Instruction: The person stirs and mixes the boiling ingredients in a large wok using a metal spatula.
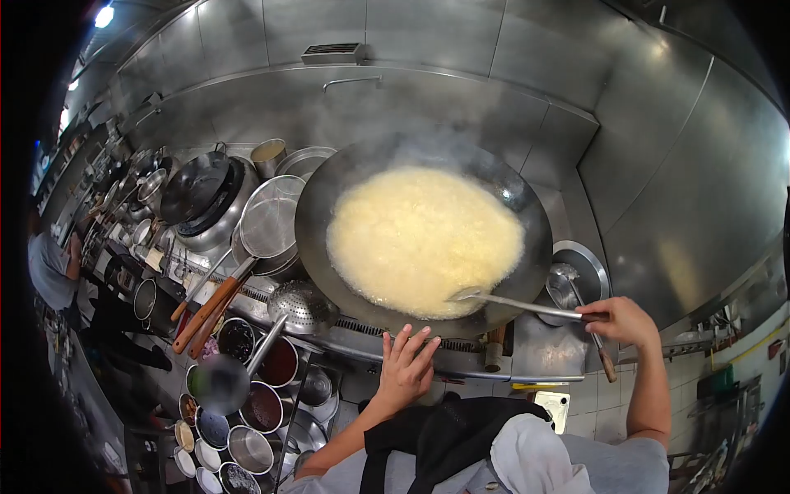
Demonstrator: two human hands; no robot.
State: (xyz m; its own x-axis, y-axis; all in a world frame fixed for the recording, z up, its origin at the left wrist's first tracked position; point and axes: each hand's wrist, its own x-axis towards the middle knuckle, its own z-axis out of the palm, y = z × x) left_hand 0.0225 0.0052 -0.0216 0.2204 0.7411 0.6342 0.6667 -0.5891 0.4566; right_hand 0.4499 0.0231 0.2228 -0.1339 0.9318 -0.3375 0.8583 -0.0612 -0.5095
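A large dark wok (317, 222) fills the middle of the stove. Pale yellow, foaming liquid (424, 235) bubbles inside it, with steam above. My right hand (619, 319) is closed around the metal handle of a ladle (527, 305), whose head is partly sunk in the liquid near the wok's front right. My left hand (409, 362) has its fingers spread at the front edge, close to the wok's rim; whether it touches the rim I cannot tell.
Left of the wok lie wire strainers (271, 216) with wooden handles and a perforated scoop (302, 308). Several sauce pots (274, 361) stand lower left. A metal bowl (586, 267) with another ladle sits right. A person (51, 267) is at far left.
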